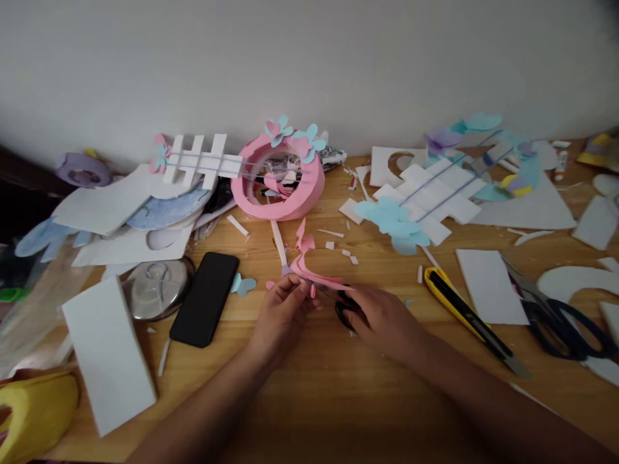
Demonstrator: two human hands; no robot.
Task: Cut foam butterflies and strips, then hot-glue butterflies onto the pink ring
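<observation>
My left hand (285,306) pinches a curling piece of pink paper (309,261) over the middle of the wooden table. Closed around the handles of small black-handled scissors (342,310), my right hand (382,316) brings their blades to the paper's lower edge. The blades are mostly hidden by the paper and the fingers. Just beyond stands a pink ring-shaped paper piece (312,190) with blue and pink paper butterflies on top and a white, string-laced neck (203,161) to its left. A blue paper butterfly (243,284) lies left of my left hand.
On the left are a black phone (205,299), a round metal tin (157,290), a white board (110,354) and a yellow tape roll (41,412). To the right lie a yellow utility knife (469,316), large scissors (563,322) and a white-and-blue paper piece (430,187). Scraps dot the table.
</observation>
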